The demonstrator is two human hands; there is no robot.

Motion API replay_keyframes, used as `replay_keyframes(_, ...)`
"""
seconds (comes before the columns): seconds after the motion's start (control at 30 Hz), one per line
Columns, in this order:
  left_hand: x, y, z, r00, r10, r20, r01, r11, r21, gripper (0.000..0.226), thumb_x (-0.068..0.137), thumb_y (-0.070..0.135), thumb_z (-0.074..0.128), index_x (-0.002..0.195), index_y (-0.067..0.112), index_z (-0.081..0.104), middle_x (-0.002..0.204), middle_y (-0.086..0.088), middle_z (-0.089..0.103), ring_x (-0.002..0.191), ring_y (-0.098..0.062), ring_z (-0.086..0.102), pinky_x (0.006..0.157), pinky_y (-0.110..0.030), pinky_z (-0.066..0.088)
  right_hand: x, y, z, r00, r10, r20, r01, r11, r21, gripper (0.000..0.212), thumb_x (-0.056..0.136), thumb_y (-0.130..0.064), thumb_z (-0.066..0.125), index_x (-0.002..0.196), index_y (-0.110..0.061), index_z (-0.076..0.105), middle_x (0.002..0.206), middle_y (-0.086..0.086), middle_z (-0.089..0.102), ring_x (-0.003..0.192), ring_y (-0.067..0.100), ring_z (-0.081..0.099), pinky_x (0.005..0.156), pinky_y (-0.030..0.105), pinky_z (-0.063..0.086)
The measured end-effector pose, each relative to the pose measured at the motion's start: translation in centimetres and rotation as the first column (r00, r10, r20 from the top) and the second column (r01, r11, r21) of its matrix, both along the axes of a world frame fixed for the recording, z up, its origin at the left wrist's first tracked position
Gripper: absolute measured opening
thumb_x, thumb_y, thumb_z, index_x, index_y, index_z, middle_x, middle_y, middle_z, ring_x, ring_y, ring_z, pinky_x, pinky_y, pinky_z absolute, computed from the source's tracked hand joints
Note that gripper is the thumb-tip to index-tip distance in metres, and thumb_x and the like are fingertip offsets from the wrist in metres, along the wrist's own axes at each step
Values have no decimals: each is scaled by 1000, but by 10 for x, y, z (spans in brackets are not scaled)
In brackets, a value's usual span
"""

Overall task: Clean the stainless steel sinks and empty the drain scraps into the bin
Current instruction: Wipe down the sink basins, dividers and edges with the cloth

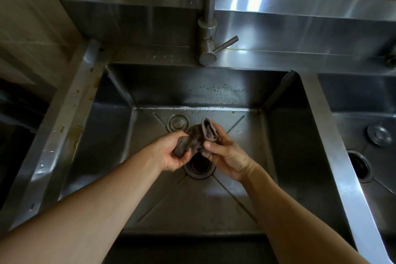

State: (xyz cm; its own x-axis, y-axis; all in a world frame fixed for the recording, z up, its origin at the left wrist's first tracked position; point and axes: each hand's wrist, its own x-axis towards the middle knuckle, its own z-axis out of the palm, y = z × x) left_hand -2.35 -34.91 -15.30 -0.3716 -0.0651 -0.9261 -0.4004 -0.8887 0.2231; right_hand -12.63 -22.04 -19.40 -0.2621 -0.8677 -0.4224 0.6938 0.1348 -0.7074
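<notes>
Over the middle of the left stainless steel sink [111, 135] I hold a crumpled grey-brown cloth [196, 136] in both hands. My left hand [171, 153] grips its lower left end, fingers curled around it. My right hand [227, 156] pinches its upper right part between thumb and fingers. Directly beneath the cloth lies the open round drain [199, 168], partly hidden by my hands. A round metal drain plug [177, 122] lies on the sink floor behind the cloth.
The tall faucet [207, 28] with a side lever [227, 44] rises behind the left sink. A second sink [364, 100] at the right has its own open drain [359, 166] and a round plug [379, 134]. Stains mark the left rim [70, 118].
</notes>
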Motion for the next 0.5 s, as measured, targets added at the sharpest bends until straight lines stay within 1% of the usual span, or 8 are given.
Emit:
replay_keyframes(0.1, 3, 4, -5, 996, -85, 6, 85, 996, 9, 29, 94, 24, 53, 84, -2, 57, 60, -14, 59, 34, -11, 52, 30, -18, 42, 2, -4, 5, 985, 49, -164, -31, 993, 115, 38, 78, -3, 71, 111, -11, 54, 93, 5, 63, 74, 12, 63, 57, 18, 50)
replay_keyframes(0.2, 6, 9, -3, 981, -183, -62, 180, 982, -54, 23, 93, 21, 56, 94, -2, 58, 76, -14, 59, 43, -11, 56, 36, -19, 47, 6, -9, 4, 985, -48, -167, 79, 979, 186, 8, 88, -9, 61, 86, -10, 54, 69, 2, 61, 51, 9, 59, 41, 16, 41)
replay_keyframes(0.27, 8, 13, -2, 946, -306, -106, 283, 940, -190, 21, 91, 16, 59, 103, -1, 57, 82, -12, 60, 55, -12, 60, 43, -19, 50, 7, -12, 3, 981, -70, -181, 112, 967, 230, 13, 88, -16, 62, 80, -9, 55, 66, 4, 62, 52, 12, 59, 45, 22, 46)
replay_keyframes(0.33, 9, 18, -5, 891, -449, -61, 401, 845, -355, 33, 88, 12, 64, 116, 1, 50, 93, -12, 62, 71, -14, 63, 50, -22, 53, 8, -15, 1, 975, -51, -218, 117, 946, 302, 19, 86, -23, 66, 75, -11, 58, 66, 4, 65, 61, 18, 63, 62, 33, 54)
replay_keyframes(0.37, 8, 20, -8, 842, -540, 0, 482, 752, -450, 39, 87, 13, 66, 120, 2, 47, 101, -12, 62, 82, -16, 63, 59, -25, 56, 8, -17, 1, 970, -37, -239, 117, 935, 333, 22, 86, -26, 67, 73, -11, 58, 66, 4, 66, 63, 20, 63, 68, 37, 54)
replay_keyframes(0.4, 6, 21, -9, 764, -638, 97, 573, 603, -555, 44, 85, 17, 69, 121, 5, 46, 109, -13, 62, 91, -19, 62, 72, -31, 57, 9, -19, 0, 964, -22, -264, 119, 926, 359, 25, 87, -28, 67, 71, -11, 57, 67, 6, 66, 66, 22, 63, 72, 41, 54)
replay_keyframes(0.47, 4, 22, -12, 552, -768, 326, 704, 220, -675, 57, 82, 26, 72, 127, 8, 42, 117, -10, 59, 103, -22, 59, 90, -37, 51, 10, -23, -2, 939, 22, -342, 130, 900, 415, 28, 87, -32, 66, 71, -12, 58, 72, 10, 65, 71, 25, 63, 77, 43, 55)
replay_keyframes(0.5, 3, 23, -13, 473, -780, 410, 723, 77, -686, 65, 81, 29, 72, 133, 9, 37, 120, -8, 57, 106, -22, 57, 92, -35, 49, 11, -23, -3, 923, 46, -383, 139, 887, 441, 28, 88, -34, 65, 73, -11, 58, 74, 10, 65, 72, 24, 63, 76, 42, 55)
